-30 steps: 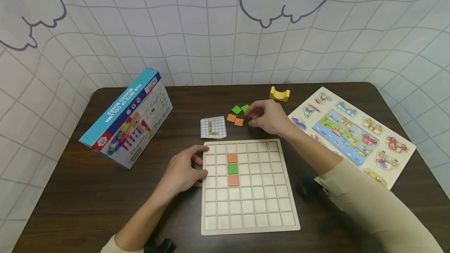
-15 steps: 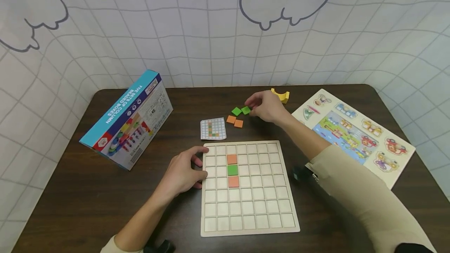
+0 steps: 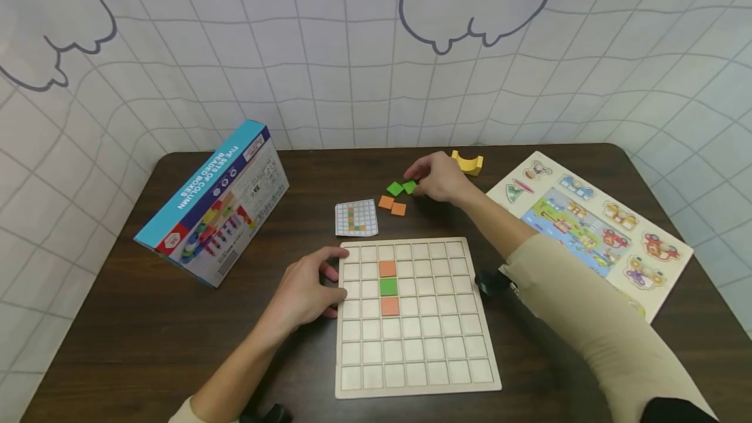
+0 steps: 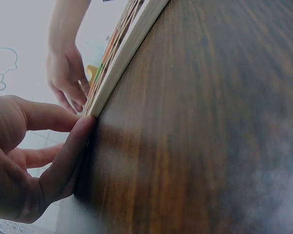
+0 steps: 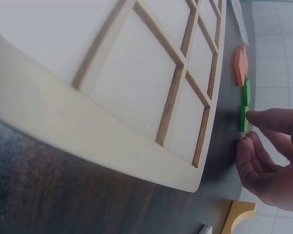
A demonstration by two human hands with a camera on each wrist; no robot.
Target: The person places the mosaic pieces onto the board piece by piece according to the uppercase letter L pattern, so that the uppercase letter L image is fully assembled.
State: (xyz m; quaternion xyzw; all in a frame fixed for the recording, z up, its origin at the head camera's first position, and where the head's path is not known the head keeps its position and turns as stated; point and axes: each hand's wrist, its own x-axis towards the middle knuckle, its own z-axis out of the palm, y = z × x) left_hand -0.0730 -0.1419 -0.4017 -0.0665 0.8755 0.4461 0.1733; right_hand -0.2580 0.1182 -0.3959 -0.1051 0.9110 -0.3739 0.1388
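Note:
My left hand (image 3: 307,284) is at the left side of a wooden grid board (image 3: 411,393), thumb and index fingertip touching its edge, as the left wrist view also shows. An orange, a green and a salmon tile (image 3: 390,306) sit in one column of the board. Beyond the board, my right hand (image 3: 437,178) reaches to a green tile (image 3: 409,186). In the right wrist view one fingertip (image 5: 253,116) touches that green tile, and the other fingers bend below it. A second green tile (image 3: 394,188) and two orange tiles (image 3: 386,202) lie beside it.
A small pattern card (image 3: 356,218) lies behind the board. A blue-topped toy box (image 3: 217,201) stands at the left. At the right is a wooden picture puzzle board (image 3: 593,234), partly under the right sleeve. A yellow arched block (image 3: 468,163) stands near the back edge.
My right hand has moved back and slightly left, coming up to the green tile at the right of the group. The left hand stays at the board's edge.

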